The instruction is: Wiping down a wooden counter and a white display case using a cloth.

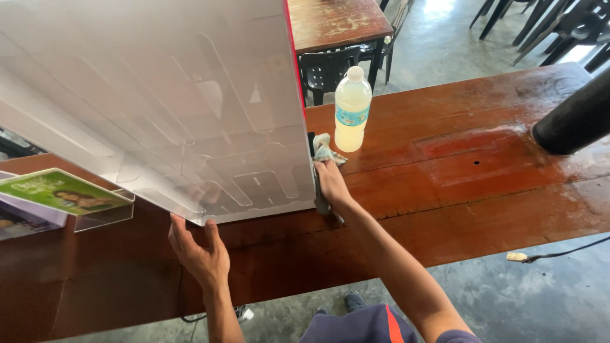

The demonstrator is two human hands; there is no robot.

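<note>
A large clear acrylic display case (pixel 159 108) with a red edge stands tipped on the reddish wooden counter (pixel 483 190), leaning so that its broad clear face turns up toward the camera and its lower corner rests near the counter's front part. The left hand (pixel 198 251) props it from below: the palm faces up under the bottom edge and the fingers (pixel 181 230) are spread and pressed against the panel, bracing rather than wrapped round anything, which looks like the reason the case keeps its tilt. The right hand (pixel 330 184) is at the case's right edge, closed on a crumpled pale cloth (pixel 325 151) that it presses against the dark strip running down that side; the grip is tight enough to bunch the cloth above the knuckles. The case is hollow, and through its walls only moulded dividers and cut-out slots show; I can make out nothing stored inside. Just beside the cloth, upright on the counter, stands a capped plastic bottle (pixel 351 111) about four-fifths full of a cloudy pale liquid, close enough for the right hand to reach. At the left edge a clear stand (pixel 101 213) carries a green printed leaflet (pixel 60 190). The counter's surface looks wet and glossy toward the right, where a dark cylinder (pixel 575 117) lies, and a cable end (pixel 518 256) hangs below.
</note>
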